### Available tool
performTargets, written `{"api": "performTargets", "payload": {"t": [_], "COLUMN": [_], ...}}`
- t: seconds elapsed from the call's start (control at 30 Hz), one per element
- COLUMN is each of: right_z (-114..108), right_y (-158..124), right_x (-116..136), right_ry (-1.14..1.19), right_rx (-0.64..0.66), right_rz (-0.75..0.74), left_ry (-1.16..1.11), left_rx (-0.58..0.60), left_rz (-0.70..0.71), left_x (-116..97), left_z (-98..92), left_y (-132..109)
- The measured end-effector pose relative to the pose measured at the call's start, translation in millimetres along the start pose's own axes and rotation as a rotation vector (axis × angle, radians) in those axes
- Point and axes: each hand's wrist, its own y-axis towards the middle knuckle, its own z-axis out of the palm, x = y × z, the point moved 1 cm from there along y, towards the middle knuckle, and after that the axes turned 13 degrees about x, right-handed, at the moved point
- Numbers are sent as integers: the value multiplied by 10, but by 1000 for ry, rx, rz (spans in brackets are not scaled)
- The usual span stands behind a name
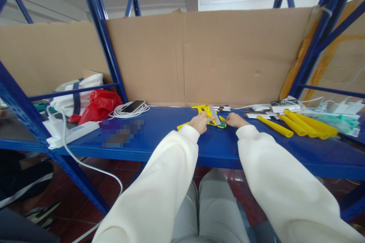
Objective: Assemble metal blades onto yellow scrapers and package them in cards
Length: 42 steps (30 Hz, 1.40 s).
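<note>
My left hand [199, 122] is closed at the near end of a yellow piece with a flat grey strip [215, 115], over the blue shelf. My right hand [235, 120] is closed just to the right, its fingertips pinched at the edge of a small green-and-yellow piece [221, 124]. The fingertips are too small to show the exact grip. Behind the left hand lies another yellow part [199, 106]. A yellow end [182, 125] sticks out to the left of that hand, partly hidden by it.
Several yellow tapered tubes [296, 124] lie at right, beside black-and-white packets [284, 105]. Leftward are a phone [134, 106] on a coiled white cable [115, 113], a red bag [104, 100] and a power strip [75, 133]. Cardboard [228, 57] stands behind, between blue posts [107, 41].
</note>
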Motion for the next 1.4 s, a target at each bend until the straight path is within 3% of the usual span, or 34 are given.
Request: {"api": "performTargets", "payload": {"t": [0.3, 0.57, 0.9, 1.4], "right_z": [-94, -167, -155, -28], "right_y": [-187, -332, -280, -129], "right_x": [156, 251, 202, 133], "right_ry": [-105, -108, -132, 59], "right_rx": [92, 80, 86, 31], "right_rz": [129, 191, 142, 121], "left_ry": [11, -40, -66, -65], "left_rx": [-8, -48, -41, -45], "left_rz": [22, 19, -8, -15], "left_x": [23, 34, 38, 43], "left_z": [20, 32, 34, 39], "left_y": [14, 22, 21, 20]}}
